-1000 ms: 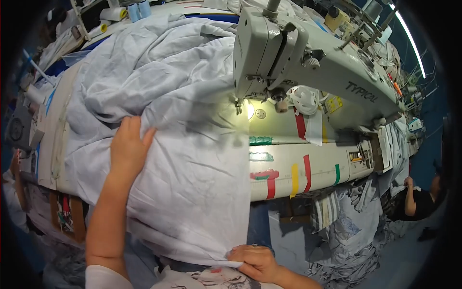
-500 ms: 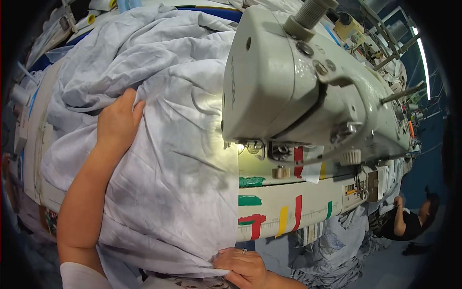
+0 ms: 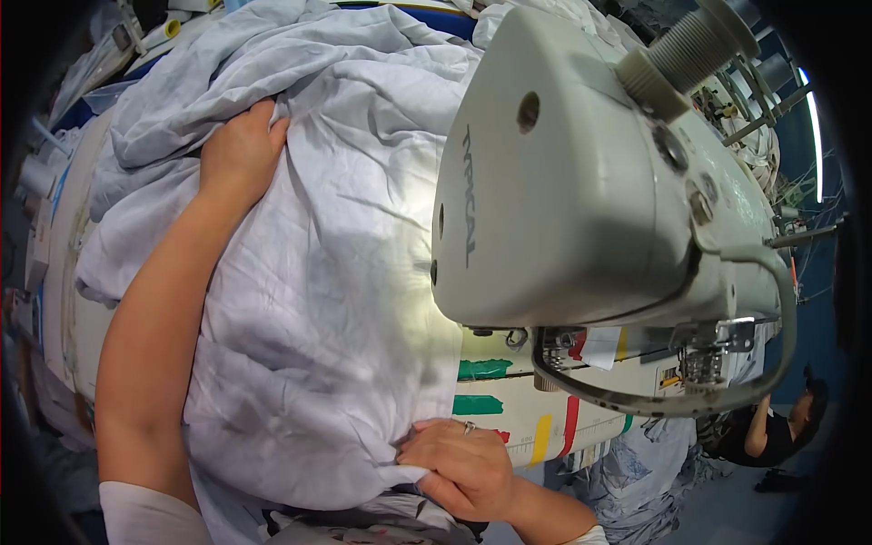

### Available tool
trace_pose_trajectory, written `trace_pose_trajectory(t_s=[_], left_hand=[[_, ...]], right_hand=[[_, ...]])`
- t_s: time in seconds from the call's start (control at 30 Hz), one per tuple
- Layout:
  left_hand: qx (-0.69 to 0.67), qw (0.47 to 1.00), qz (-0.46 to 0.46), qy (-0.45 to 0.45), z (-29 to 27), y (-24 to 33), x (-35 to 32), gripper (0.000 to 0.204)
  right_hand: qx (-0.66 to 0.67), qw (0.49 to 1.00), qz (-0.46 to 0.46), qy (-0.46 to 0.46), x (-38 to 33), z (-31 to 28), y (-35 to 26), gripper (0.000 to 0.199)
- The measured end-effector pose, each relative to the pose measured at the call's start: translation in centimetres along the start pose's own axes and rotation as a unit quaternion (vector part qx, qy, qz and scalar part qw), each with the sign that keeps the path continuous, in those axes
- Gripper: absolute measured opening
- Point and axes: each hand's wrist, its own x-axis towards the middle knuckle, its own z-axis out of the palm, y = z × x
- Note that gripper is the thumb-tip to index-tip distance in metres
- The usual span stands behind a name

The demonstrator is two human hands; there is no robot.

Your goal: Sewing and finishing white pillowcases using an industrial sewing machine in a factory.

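The setting is a sewing workroom: a pale worktable (image 3: 64, 272) heaped with cloth, coloured tape marks (image 3: 481, 386) on its near face, and a second person (image 3: 772, 427) at the far right edge. The pale blue-white fabric (image 3: 318, 300) covers almost the whole table and passes under the grey sewing machine (image 3: 581, 182), whose lamp lights the cloth beside the needle area. Your left hand (image 3: 238, 154) lies flat on the fabric, fingers spread and pressing into the folds beyond them; it grips nothing. Your right hand (image 3: 459, 463) is closed on the fabric's near edge, pinched between thumb and fingers, just in front of the tape marks. The fabric's long axis runs from your right fingers away toward your left fingers and onward into the heap; the held edge points toward you. In my judgement, keep the span between your two hands taut and flat, hold the near edge square to the tape marks, and clear the wrinkles under your left fingers. The needle itself is hidden by the machine head.
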Motion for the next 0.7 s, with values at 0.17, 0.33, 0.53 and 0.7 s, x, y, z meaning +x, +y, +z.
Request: trace_pose_trajectory(t_s=[0.17,0.33,0.53,0.7], left_hand=[[0.045,0.996,-0.072,-0.034,1.3,0.0,2.6,0.032],[0.026,0.995,-0.086,-0.038,2.0,-0.9,5.7,0.036],[-0.053,0.987,-0.082,-0.129,-4.3,-4.6,5.6,0.057],[-0.088,0.977,0.195,0.008,-16.5,-1.0,-9.3,0.047]], right_hand=[[-0.023,1.0,0.005,0.016,2.8,-1.0,0.9,0.011],[-0.067,0.997,0.017,0.031,3.6,-1.5,1.1,0.012],[-0.136,0.989,0.006,0.051,2.3,0.3,-1.1,0.017],[-0.207,0.972,-0.086,0.074,-1.0,3.9,-2.9,0.021]])
